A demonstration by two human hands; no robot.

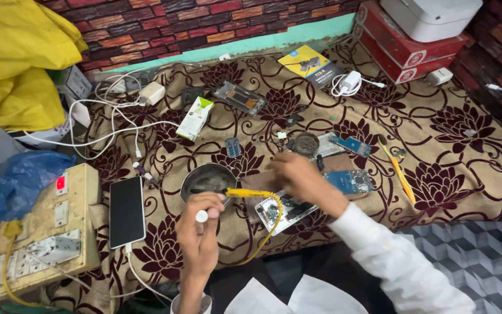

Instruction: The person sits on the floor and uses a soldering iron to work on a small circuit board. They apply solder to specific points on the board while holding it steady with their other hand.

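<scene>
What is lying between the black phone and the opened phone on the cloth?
In the head view, a round metal tin and the left hand lie between black phone and opened phone.

A matt, velvety floral cloth (437,151) carries a glossy glass-faced phone (127,211), a dull grimy metal bowl (207,179) and a yellow plastic-handled soldering iron (245,192).

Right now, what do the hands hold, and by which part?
Left hand grips a yellow-handled soldering iron by its handle. Right hand rests on the opened phone; grasp unclear.
</scene>
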